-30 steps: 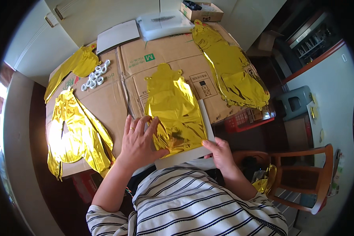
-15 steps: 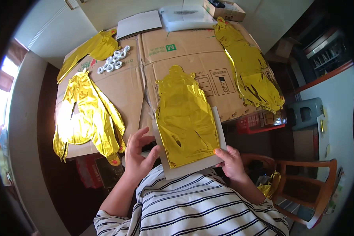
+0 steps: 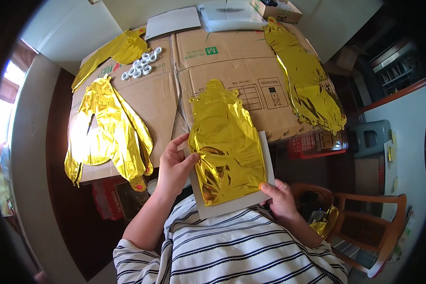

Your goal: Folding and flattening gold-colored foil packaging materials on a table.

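A flat gold foil balloon lies folded over a light grey card in front of me, its lobed top end reaching past the card onto the cardboard. At the left edge my left hand is closed, its thumb pressed on the foil and the fingers partly hidden behind. My right hand pinches the lower right corner, thumb on top of foil and card. Creases show in the foil near the left thumb. To the left, another gold foil balloon is spread at the table edge.
Flattened cardboard covers the table. White ribbon rolls cluster at the left, near a gold foil piece. Another long foil piece lies right. Stacked card, a clear plastic pack and a box stand behind. A wooden chair is at right.
My left hand has come in from beside the card and closed on the foil's left edge. The foil has wrinkled there. My right hand keeps its grip on the corner.
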